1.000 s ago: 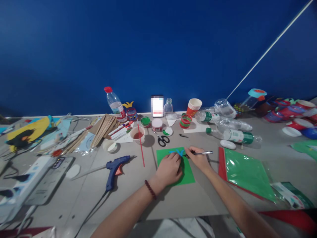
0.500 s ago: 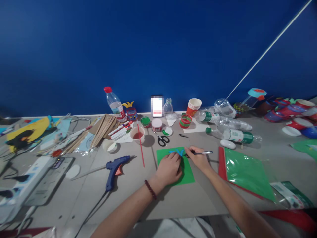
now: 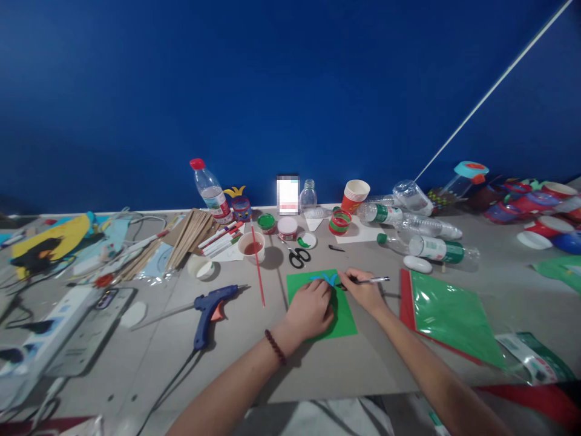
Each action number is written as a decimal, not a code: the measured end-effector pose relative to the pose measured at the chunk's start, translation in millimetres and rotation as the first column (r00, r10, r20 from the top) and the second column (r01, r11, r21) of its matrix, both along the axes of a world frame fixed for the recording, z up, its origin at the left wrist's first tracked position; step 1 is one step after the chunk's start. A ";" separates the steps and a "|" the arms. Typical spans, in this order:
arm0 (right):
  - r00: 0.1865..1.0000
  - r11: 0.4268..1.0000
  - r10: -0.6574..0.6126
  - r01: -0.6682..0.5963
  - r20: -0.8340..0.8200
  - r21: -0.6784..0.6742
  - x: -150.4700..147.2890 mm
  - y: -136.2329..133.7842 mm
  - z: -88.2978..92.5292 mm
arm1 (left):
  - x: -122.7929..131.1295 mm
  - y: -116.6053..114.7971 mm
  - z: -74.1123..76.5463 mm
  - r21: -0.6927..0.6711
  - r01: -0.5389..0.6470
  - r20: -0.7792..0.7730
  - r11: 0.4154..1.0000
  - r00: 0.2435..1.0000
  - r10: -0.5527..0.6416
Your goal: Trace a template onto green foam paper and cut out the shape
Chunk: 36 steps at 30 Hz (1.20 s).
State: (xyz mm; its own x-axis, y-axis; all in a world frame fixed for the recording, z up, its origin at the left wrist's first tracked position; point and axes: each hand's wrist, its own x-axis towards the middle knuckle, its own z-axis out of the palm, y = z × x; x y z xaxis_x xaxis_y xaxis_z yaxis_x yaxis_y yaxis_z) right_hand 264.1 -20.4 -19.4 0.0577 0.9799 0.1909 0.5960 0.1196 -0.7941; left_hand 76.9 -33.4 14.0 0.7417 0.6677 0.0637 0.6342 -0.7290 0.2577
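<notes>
A sheet of green paper or foam (image 3: 342,321) lies flat on the table in front of me. On its upper part rests a small blue cut-out (image 3: 332,279) with pointed tips, partly covered by my fingers. My left hand (image 3: 313,306) lies palm down over the sheet, its fingers holding the blue piece against it. A pen (image 3: 376,280) is pinched in my right hand (image 3: 363,292), with its tip at the right side of the cut-out. The pen's back end points to the right. A dark beaded bracelet (image 3: 275,347) circles my left wrist.
Left of the sheet are a blue glue gun (image 3: 211,309) and a paper cup (image 3: 252,247) with a red brush (image 3: 259,275). Black scissors (image 3: 298,257) lie behind the sheet. Plastic bottles (image 3: 438,249) and a green pack (image 3: 454,312) lie to the right.
</notes>
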 end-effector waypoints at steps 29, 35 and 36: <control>0.999 0.999 0.050 -0.050 0.006 -0.003 1.8 -0.1 -2.3 | 0.4 -0.3 0.5 -0.027 -0.009 -0.001 1.000 1.000 0.009; 0.998 0.999 0.049 -0.049 0.039 -0.003 1.9 -0.7 -2.0 | 0.7 -0.3 1.4 -0.043 -0.017 0.002 0.999 1.000 0.017; 0.998 0.999 0.047 -0.047 0.045 -0.003 1.8 -1.0 -1.8 | 0.6 -0.3 1.5 -0.042 -0.015 0.008 0.999 1.000 0.015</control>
State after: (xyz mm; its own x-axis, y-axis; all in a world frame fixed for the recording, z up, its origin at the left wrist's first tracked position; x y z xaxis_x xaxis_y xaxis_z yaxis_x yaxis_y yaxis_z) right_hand 265.9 -21.4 -21.3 0.0026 0.9817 0.1905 0.6249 0.1471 -0.7667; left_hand 77.5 -33.7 15.5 0.7312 0.6809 0.0413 0.6426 -0.7079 0.2930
